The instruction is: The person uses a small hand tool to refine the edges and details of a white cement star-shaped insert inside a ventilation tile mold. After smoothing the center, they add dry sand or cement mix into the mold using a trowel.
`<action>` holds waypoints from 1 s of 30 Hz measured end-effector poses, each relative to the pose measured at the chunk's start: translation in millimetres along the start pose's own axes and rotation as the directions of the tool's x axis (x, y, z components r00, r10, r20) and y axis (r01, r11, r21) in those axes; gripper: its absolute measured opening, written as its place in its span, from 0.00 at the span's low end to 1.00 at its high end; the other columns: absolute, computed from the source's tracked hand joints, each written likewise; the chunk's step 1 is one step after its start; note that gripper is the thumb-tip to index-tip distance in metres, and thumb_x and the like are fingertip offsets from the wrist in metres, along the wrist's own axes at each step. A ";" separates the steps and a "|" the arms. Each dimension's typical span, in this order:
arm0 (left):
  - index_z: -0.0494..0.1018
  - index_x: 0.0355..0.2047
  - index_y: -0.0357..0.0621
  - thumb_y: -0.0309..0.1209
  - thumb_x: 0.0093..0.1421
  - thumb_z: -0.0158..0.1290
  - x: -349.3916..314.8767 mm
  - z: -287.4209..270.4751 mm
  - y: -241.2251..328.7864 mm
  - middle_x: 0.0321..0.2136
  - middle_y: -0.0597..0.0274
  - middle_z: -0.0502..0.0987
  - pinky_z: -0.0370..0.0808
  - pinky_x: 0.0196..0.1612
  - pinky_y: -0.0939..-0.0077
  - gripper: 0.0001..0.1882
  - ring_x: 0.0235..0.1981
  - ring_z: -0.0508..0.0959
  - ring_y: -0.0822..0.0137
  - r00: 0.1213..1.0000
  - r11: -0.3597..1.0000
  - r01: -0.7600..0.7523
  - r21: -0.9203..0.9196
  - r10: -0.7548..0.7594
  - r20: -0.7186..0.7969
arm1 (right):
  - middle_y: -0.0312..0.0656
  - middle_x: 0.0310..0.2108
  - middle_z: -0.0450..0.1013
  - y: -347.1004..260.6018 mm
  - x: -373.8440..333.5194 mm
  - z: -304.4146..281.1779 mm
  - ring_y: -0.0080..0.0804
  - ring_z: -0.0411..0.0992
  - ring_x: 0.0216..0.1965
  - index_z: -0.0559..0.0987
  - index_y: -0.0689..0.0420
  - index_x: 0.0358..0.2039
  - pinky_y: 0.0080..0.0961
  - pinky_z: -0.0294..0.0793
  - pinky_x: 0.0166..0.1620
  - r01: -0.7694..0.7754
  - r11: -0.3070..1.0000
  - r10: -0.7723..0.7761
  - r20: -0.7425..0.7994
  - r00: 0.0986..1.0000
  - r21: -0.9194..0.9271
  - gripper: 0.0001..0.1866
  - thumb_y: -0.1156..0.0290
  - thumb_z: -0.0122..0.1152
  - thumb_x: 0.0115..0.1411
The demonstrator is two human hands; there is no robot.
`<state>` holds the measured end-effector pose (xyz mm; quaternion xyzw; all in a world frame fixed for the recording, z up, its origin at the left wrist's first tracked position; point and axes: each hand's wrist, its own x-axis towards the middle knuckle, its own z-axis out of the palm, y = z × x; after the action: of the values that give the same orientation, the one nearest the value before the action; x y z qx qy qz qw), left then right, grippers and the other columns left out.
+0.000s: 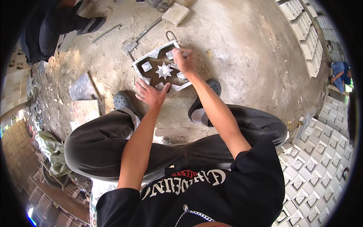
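Observation:
A metal mold (152,54) lies on the ground between my feet, a loop handle at its far side. Inside it is a pale eight-pointed star (164,70) with several small diamond-shaped blocks (146,67) around it, set off by dark gaps. My left hand (151,93) rests at the near left edge of the mold, fingers spread and thumb out to the right. Over the mold's right side is my right hand (183,60), its fingers curled in and slightly blurred. Whatever it may hold is hidden.
Beyond the mold lie a long-handled metal tool (148,30), a thin rod (106,33) and a pale square block (176,14). Flat boards (85,110) lie to the left. Another person's leg (56,28) is at the far left. Stacked pale blocks (315,166) stand at right.

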<state>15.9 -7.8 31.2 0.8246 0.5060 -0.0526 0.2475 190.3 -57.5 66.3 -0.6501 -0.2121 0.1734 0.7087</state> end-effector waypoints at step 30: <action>0.17 0.59 0.28 0.57 0.31 0.70 26.0 1.9 -18.3 0.61 0.27 0.31 0.51 0.65 0.59 0.81 0.64 0.43 0.39 0.894 0.982 0.103 -0.160 -0.021 0.448 | 0.36 0.10 0.54 29.1 -4.4 -3.7 0.18 0.53 0.16 0.67 0.64 0.15 0.27 0.54 0.21 -0.033 0.980 0.077 0.219 0.973 -0.197 0.18 0.65 0.52 0.56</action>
<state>13.0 19.0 14.3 0.7484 0.4650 -0.2017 0.4279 189.3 -60.2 36.7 -0.6974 -0.2887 0.2442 0.6088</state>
